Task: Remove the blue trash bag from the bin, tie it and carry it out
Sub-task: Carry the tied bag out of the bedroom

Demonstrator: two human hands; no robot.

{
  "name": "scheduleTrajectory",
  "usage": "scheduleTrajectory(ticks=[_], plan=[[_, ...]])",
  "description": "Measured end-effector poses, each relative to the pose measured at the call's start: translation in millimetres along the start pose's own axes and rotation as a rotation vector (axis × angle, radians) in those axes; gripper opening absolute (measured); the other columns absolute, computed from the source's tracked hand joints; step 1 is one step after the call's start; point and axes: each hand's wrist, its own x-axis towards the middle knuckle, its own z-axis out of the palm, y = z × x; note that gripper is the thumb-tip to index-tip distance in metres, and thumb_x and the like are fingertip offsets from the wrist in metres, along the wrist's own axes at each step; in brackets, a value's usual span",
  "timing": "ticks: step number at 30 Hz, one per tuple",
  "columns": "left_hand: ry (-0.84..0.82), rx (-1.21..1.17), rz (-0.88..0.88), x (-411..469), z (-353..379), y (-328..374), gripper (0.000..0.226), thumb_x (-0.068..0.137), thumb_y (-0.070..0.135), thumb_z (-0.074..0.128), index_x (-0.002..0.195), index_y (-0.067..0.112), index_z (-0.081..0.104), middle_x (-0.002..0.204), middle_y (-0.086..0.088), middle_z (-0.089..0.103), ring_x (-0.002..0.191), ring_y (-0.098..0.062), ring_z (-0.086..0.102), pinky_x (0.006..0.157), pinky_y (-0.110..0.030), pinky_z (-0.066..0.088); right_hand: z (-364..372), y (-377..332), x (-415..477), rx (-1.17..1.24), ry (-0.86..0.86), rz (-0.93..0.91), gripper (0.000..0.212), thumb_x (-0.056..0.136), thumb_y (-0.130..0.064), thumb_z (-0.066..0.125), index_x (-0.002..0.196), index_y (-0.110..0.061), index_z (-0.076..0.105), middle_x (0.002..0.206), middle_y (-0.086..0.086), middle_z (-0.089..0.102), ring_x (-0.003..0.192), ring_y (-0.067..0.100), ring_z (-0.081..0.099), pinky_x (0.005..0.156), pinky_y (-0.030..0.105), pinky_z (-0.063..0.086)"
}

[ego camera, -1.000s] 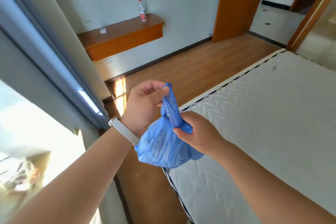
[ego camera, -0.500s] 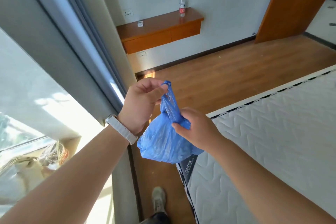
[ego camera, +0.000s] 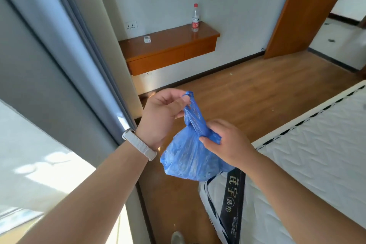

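Head cam is looking down past both bare forearms, so going big to small. Mattress [ego camera: 309,164] fills the lower right, white quilted top with a black and white striped edge, and a black label strip on its near corner with gold Chinese characters I can't really make out. Wooden floor [ego camera: 247,93] runs between it and the white wall, and a grey curtain [ego camera: 59,55] hangs down the left side.

Blue trash bag [ego camera: 184,160] is up in the air between the two hands, over the floor and the mattress corner, so it's out of any bin. Left hand [ego camera: 162,115] is raised with its back to the camera, thumb and fingers pinched shut on the very top of the bag's twisted neck. Right hand [ego camera: 227,142] sits lower, fingers closed round the neck right where it widens into the full part. White watch band [ego camera: 138,144] on the left wrist.

Wooden wall shelf [ego camera: 170,45] further back has a clear bottle [ego camera: 195,18] with a red cap and red label, text too small to read.
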Motion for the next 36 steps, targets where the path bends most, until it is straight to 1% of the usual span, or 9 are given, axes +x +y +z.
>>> scheduleTrajectory(ticks=[5, 13, 16, 19, 23, 27, 30, 33, 36], plan=[[-0.019, -0.003, 0.02, 43, -18, -3, 0.009, 0.089, 0.004, 0.061, 0.083, 0.006, 0.068, 0.073, -0.003, 0.07, 0.073, -0.025, 0.063, 0.073, -0.038, 0.054, 9, -3, 47, -0.002, 0.011, 0.031, 0.017, 0.086, -0.049, 0.056, 0.097, -0.036, 0.057, 0.094, -0.018, 0.053, 0.083, 0.005, 0.053, 0.067, 0.023, 0.042], [-0.034, 0.004, -0.079, 136, -23, -33, 0.008, 0.087, 0.006, 0.063, 0.09, -0.001, 0.067, 0.08, -0.01, 0.07, 0.077, -0.027, 0.064, 0.081, -0.045, 0.054, 26, 38, 118, 0.007, -0.001, 0.121, 0.018, 0.086, -0.046, 0.058, 0.097, -0.032, 0.06, 0.094, -0.012, 0.058, 0.086, 0.007, 0.056, 0.071, 0.031, 0.05], [-0.033, 0.022, -0.113, 181, -23, -46, 0.011, 0.087, 0.005, 0.063, 0.08, 0.011, 0.069, 0.073, -0.002, 0.071, 0.074, -0.023, 0.065, 0.078, -0.041, 0.055, 33, 66, 160, 0.029, -0.012, 0.131, 0.02, 0.085, -0.047, 0.057, 0.1, -0.035, 0.06, 0.097, -0.014, 0.058, 0.089, 0.005, 0.057, 0.074, 0.029, 0.049], [-0.038, 0.038, -0.146, 237, -22, -49, 0.017, 0.086, 0.006, 0.065, 0.076, 0.018, 0.071, 0.075, -0.001, 0.073, 0.076, -0.024, 0.067, 0.079, -0.041, 0.055, 28, 92, 208, 0.054, -0.006, 0.136, 0.02, 0.086, -0.049, 0.056, 0.101, -0.038, 0.059, 0.096, -0.015, 0.058, 0.089, 0.003, 0.056, 0.074, 0.025, 0.048], [-0.074, 0.067, -0.151, 311, -10, -45, 0.009, 0.086, 0.006, 0.064, 0.083, 0.013, 0.07, 0.077, -0.002, 0.074, 0.075, -0.021, 0.069, 0.078, -0.038, 0.057, 9, 123, 269, 0.092, 0.013, 0.159, 0.021, 0.086, -0.049, 0.057, 0.104, -0.038, 0.059, 0.096, -0.016, 0.057, 0.088, 0.003, 0.056, 0.072, 0.019, 0.045], [-0.12, 0.085, -0.16, 369, 11, -46, 0.006, 0.086, 0.005, 0.064, 0.09, 0.006, 0.068, 0.081, -0.006, 0.073, 0.074, -0.02, 0.069, 0.073, -0.032, 0.058, -5, 152, 313, 0.085, 0.056, 0.176, 0.026, 0.085, -0.05, 0.058, 0.106, -0.035, 0.059, 0.094, -0.017, 0.053, 0.085, 0.005, 0.054, 0.072, 0.022, 0.045], [-0.137, 0.067, -0.177, 399, 31, -46, 0.008, 0.087, 0.005, 0.063, 0.093, 0.004, 0.067, 0.077, -0.003, 0.073, 0.071, -0.014, 0.069, 0.068, -0.026, 0.058, -17, 168, 329, 0.08, 0.081, 0.204, 0.032, 0.086, -0.048, 0.059, 0.112, -0.03, 0.061, 0.1, -0.015, 0.055, 0.087, 0.005, 0.054, 0.073, 0.022, 0.046], [-0.183, 0.078, -0.188, 423, 51, -44, 0.013, 0.087, 0.007, 0.063, 0.098, 0.002, 0.067, 0.081, -0.005, 0.072, 0.074, -0.015, 0.07, 0.073, -0.03, 0.058, -30, 177, 337, 0.085, 0.142, 0.235, 0.032, 0.086, -0.044, 0.061, 0.113, -0.025, 0.063, 0.098, -0.01, 0.057, 0.085, 0.009, 0.055, 0.071, 0.025, 0.047], [-0.237, 0.076, -0.204, 444, 70, -42, 0.017, 0.088, 0.006, 0.061, 0.104, -0.001, 0.065, 0.085, -0.006, 0.071, 0.075, -0.014, 0.07, 0.071, -0.029, 0.058, -40, 192, 344, 0.083, 0.199, 0.288, 0.032, 0.086, -0.043, 0.062, 0.113, -0.026, 0.064, 0.095, -0.012, 0.056, 0.086, 0.009, 0.055, 0.072, 0.03, 0.049]])
